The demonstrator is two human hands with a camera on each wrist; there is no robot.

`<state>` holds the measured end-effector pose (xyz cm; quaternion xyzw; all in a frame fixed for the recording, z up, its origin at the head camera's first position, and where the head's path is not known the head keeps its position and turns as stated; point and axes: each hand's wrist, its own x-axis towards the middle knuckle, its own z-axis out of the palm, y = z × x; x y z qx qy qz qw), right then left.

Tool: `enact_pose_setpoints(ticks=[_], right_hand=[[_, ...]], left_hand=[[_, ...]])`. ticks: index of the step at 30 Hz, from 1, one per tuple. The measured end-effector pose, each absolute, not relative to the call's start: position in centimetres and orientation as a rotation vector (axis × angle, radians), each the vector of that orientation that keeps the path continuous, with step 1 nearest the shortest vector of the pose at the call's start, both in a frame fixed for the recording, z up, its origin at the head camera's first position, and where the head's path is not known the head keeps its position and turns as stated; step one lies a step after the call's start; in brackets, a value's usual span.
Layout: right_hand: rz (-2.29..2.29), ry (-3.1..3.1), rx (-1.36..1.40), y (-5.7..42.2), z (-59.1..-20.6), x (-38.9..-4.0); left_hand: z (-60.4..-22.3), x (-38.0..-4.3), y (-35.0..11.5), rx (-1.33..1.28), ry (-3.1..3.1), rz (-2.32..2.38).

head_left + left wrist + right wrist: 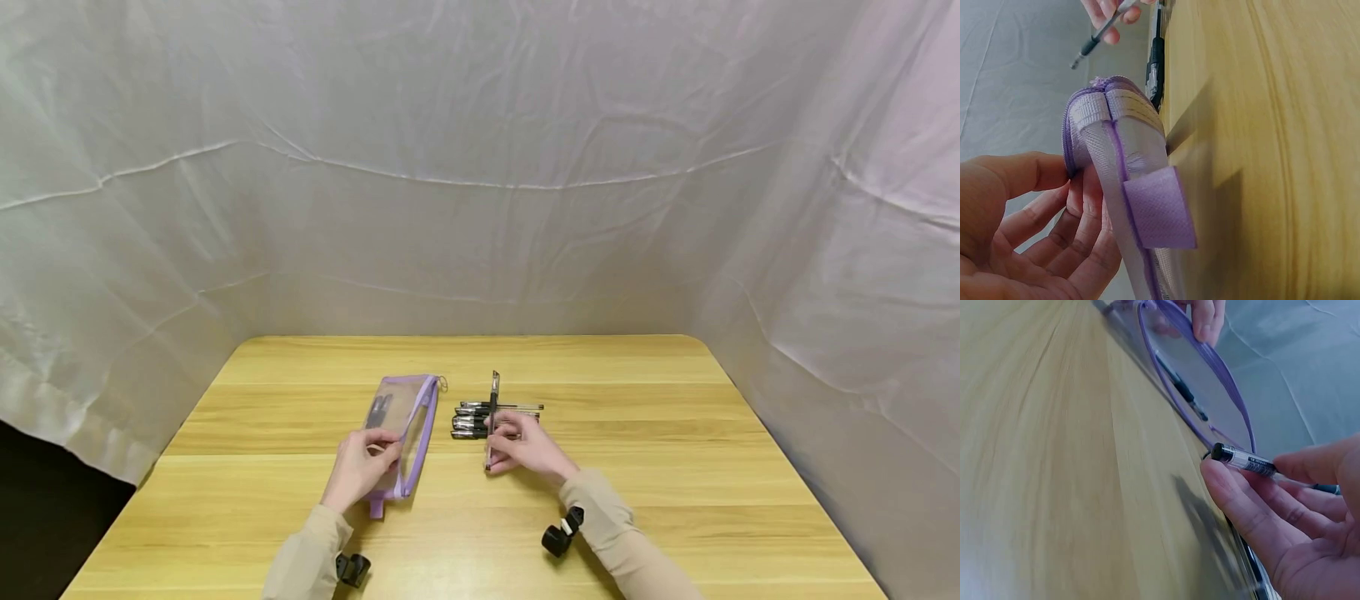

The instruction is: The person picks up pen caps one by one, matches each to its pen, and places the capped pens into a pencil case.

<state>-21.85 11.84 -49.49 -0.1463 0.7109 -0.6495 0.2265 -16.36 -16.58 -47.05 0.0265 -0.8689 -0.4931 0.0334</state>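
A see-through pencil case (420,433) with purple zip edging lies on the left of the work area, its mouth gaping. My left hand (363,467) pinches the upper edge of that mouth between thumb and fingers. Inside the case a dark pen (1182,387) shows through the opening in the right wrist view. My right hand (528,448) holds a gel pen (492,396) between thumb and fingers, its black end (1222,452) towards the wrist camera. Just beyond the right hand several black gel pens (468,422) lie side by side, partly hidden by it.
The wooden table (637,417) carries everything. A purple fabric tab (1161,209) sticks out from the case's near end, and a metal ring (442,383) hangs at its far corner. Pale grey cloth (480,242) hangs behind and beside the table.
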Motion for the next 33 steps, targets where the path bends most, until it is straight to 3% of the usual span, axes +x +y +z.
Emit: enact_pose_setpoints(ticks=[11, 33], right_hand=[[-1.839, 1.868, -0.273, 9.2, -49.1, -21.7], [-1.785, 1.835, -0.327, 2.5, -48.7, -22.7]], left_hand=[[-46.8, -16.3, -16.5, 0.067, -2.673, -1.508], [-46.9, -16.5, -16.4, 0.045, -2.649, -1.487]])
